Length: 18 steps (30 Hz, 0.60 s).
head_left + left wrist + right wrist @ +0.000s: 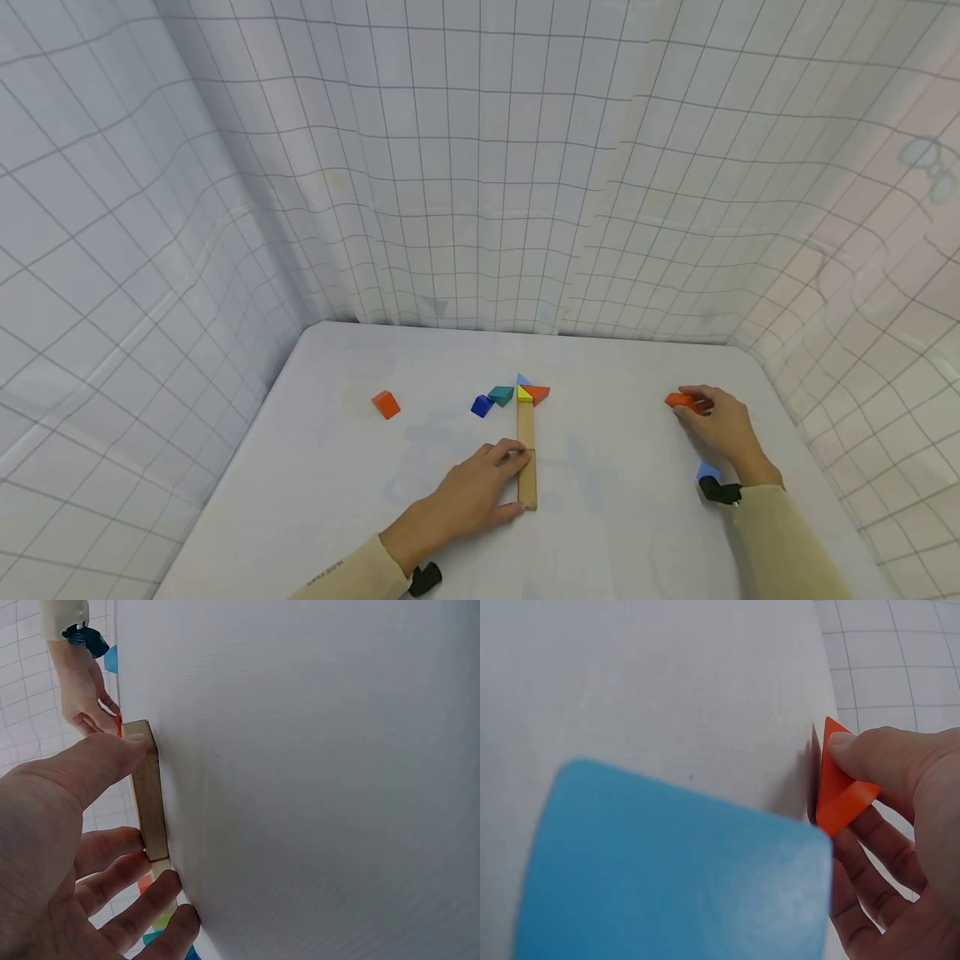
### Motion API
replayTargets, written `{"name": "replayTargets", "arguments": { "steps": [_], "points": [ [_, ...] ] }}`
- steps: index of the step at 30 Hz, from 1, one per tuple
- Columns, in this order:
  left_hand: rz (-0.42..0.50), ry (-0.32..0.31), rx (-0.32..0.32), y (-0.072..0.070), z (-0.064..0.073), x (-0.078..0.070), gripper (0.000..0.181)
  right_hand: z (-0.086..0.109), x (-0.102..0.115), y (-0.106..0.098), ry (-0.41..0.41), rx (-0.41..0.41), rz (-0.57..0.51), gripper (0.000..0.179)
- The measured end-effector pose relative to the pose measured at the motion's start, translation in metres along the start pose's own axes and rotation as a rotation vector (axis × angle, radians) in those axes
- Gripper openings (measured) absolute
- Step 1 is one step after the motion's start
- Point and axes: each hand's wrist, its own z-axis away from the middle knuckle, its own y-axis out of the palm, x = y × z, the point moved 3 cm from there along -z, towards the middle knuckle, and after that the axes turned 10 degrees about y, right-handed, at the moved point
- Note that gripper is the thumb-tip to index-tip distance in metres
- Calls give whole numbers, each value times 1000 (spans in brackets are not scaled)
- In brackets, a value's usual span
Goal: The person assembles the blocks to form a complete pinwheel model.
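My left hand (471, 496) rests on the table along a plain wooden block (528, 487), its thumb at the block's near end and fingertips by the far end. A second wooden block (526, 425) continues the line away from me. Beyond it sit a yellow triangular block (525, 396), a red-orange triangular block (537, 392) and a light blue triangular block (522, 379), close together. Over on the right, my right hand (723, 423) pinches an orange triangular block (844, 784) between thumb and fingers, at the tabletop.
Left of the yellow block lie a teal block (501, 395) and a dark blue block (482, 406). An orange block (386, 405) lies farther left. A light blue block (708, 471) stands beside my right wrist. Gridded white curtains (465, 208) surround the white table (315, 467).
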Motion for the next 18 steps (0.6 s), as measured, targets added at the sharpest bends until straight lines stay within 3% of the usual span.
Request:
{"name": "replayTargets", "arguments": {
  "steps": [18],
  "points": [
    [5, -3, 9, -3, 0, -4, 79, 0, 17, 12, 9, -2, -68, 53]
  ]
}}
